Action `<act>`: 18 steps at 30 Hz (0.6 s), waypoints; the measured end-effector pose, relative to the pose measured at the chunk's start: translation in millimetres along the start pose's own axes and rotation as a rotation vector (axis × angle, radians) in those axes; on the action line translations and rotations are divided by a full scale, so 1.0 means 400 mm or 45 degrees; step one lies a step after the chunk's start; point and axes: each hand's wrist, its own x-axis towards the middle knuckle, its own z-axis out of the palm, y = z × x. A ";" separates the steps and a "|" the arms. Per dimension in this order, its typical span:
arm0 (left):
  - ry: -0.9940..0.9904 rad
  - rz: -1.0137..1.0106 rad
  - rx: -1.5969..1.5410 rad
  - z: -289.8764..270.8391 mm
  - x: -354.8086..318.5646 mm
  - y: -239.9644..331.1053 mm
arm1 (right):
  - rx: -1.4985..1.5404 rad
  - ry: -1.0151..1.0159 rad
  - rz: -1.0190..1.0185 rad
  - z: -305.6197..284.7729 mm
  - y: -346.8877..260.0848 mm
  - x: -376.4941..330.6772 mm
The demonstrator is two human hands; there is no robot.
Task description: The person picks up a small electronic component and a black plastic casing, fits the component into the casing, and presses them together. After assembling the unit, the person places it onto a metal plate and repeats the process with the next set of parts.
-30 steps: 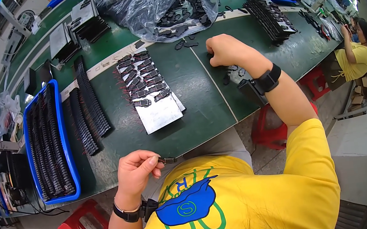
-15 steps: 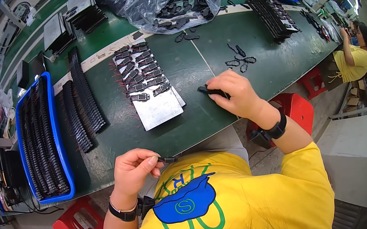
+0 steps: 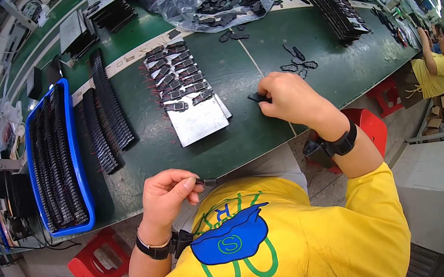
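My left hand (image 3: 169, 197) is closed in a pinch near the table's front edge. A small black rectangular part (image 3: 208, 182) sticks out past its fingertips. Over the green table, my right hand (image 3: 291, 98) grips a dark elongated piece (image 3: 257, 98), mostly covered by the fingers. Between the hands and farther off lies a pale flat plate (image 3: 198, 126). Two columns of small black modules with thin red wires (image 3: 175, 91) rest on it. Beyond my right hand, several loose black frame-shaped pieces (image 3: 300, 65) are scattered on the table.
At left stands a blue tray (image 3: 84, 173) filled with rows of black parts; more rows (image 3: 111, 102) lie beside it. A clear plastic bag (image 3: 171, 10) of black pieces and stacked plates (image 3: 331, 12) are farther back. Red stools (image 3: 101, 261) stand below. A co-worker (image 3: 437, 68) sits at far right.
The whole view has shifted slightly, so the table appears higher and farther right. My right fingers now cover more of the dark piece. The left hand keeps its pinch.
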 end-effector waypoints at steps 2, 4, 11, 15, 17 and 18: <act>0.030 -0.023 -0.011 0.004 0.000 0.000 | 0.007 0.093 0.038 0.011 -0.008 -0.008; 0.070 -0.028 -0.009 0.009 -0.002 0.003 | 0.036 0.123 0.019 0.019 -0.026 -0.022; 0.125 -0.096 -0.052 0.025 0.023 0.012 | 0.844 0.366 0.062 0.023 -0.098 -0.112; 0.150 -0.084 -0.027 0.031 0.029 0.010 | 0.812 0.348 -0.361 0.007 -0.177 -0.121; 0.165 -0.059 -0.024 0.033 0.030 0.004 | 0.762 0.321 -0.488 0.008 -0.218 -0.113; 0.168 -0.062 -0.025 0.036 0.029 0.004 | 0.669 0.328 -0.535 0.008 -0.239 -0.108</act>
